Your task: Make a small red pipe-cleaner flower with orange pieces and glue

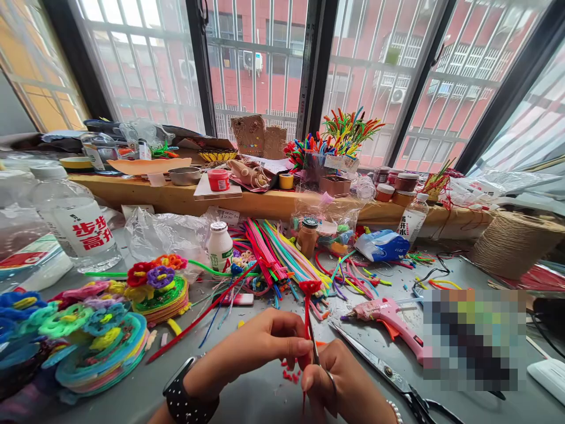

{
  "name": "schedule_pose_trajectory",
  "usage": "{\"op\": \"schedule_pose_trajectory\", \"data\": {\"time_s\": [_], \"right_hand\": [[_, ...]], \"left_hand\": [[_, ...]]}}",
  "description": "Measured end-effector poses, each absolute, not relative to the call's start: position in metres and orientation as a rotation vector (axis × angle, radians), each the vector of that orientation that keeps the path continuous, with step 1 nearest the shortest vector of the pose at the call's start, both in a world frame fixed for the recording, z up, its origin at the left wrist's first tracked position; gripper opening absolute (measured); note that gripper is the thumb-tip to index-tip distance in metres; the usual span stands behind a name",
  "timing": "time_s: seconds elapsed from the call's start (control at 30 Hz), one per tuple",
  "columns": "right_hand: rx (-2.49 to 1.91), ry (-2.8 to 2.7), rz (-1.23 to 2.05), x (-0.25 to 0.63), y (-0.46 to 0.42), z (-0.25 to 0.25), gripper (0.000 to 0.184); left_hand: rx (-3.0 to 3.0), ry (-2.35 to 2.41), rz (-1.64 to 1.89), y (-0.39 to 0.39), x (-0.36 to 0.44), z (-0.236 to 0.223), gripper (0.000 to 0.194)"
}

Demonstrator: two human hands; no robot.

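Observation:
Pinched in my left hand (265, 340) is a red pipe cleaner (310, 287), held upright with a looped, fuzzy top. My right hand (339, 377) grips small scissors (315, 344), its thumb by the handle loop and the blades pointing up alongside the red stem. Whether the blades touch the stem, I cannot tell. Small red clippings (291, 373) lie on the table beneath the hands. A long loose red pipe cleaner (189, 324) lies left of my left hand.
Large scissors (388, 371) and a pink glue gun (391, 321) lie at the right. Pipe cleaner bundles (269, 253) spread behind the hands. Coiled flower pieces (106, 347) stand at the left. Behind are a white bottle (219, 247), a brown jar (308, 238) and a twine spool (514, 241).

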State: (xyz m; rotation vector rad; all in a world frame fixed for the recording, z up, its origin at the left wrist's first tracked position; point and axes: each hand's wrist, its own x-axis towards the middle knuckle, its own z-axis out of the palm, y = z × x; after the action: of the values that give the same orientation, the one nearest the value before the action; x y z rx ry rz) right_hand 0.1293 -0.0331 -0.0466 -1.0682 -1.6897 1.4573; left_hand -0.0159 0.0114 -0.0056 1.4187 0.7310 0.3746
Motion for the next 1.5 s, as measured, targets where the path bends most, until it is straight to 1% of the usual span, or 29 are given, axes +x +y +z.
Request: {"op": "schedule_pose_trajectory", "data": {"time_s": [0.23,0.4,0.47,0.63,0.77,0.87,0.93,1.17,1.23,1.37,1.43,1.5], "right_hand": [[-1.035,-1.688,1.411,0.134,-0.031,-0.052,0.068],[-0.965,-1.648,1.482,0.134,-0.032,-0.052,0.065],[-0.923,-1.562,1.514,0.134,-0.032,-0.049,0.059],[-0.962,-1.345,1.562,0.138,-0.032,-0.037,0.033],[-0.980,-1.296,1.589,0.138,-0.034,-0.032,0.023],[-1.005,-1.299,1.590,0.136,-0.034,-0.033,0.022],[-1.033,-1.321,1.548,0.135,-0.033,-0.034,0.023],[-1.130,-1.494,1.323,0.135,-0.030,-0.044,0.030],[-1.105,-1.520,1.351,0.134,-0.031,-0.045,0.040],[-0.898,-1.662,1.454,0.133,-0.033,-0.043,0.069],[-0.800,-1.803,1.455,0.131,-0.034,-0.041,0.078],[-0.720,-1.944,1.461,0.129,-0.036,-0.039,0.082]], "left_hand": [[1.390,0.724,0.434,0.011,-0.018,-0.005,0.020],[1.350,0.798,0.515,0.010,-0.018,0.000,0.022],[1.321,0.825,0.580,0.009,-0.017,0.002,0.023],[1.298,0.805,0.667,0.008,-0.014,0.005,0.023],[1.283,0.824,0.680,0.008,-0.013,0.005,0.023],[1.271,0.830,0.672,0.008,-0.011,0.004,0.023],[1.264,0.852,0.703,0.008,-0.010,0.004,0.023],[1.115,0.939,0.993,0.007,-0.010,0.005,0.016],[1.002,0.912,1.022,0.008,-0.010,0.004,0.016],[0.788,0.831,1.061,0.011,-0.012,0.001,0.016],[0.728,0.794,1.070,0.013,-0.013,0.000,0.017],[0.694,0.761,1.050,0.014,-0.013,-0.002,0.017]]}}
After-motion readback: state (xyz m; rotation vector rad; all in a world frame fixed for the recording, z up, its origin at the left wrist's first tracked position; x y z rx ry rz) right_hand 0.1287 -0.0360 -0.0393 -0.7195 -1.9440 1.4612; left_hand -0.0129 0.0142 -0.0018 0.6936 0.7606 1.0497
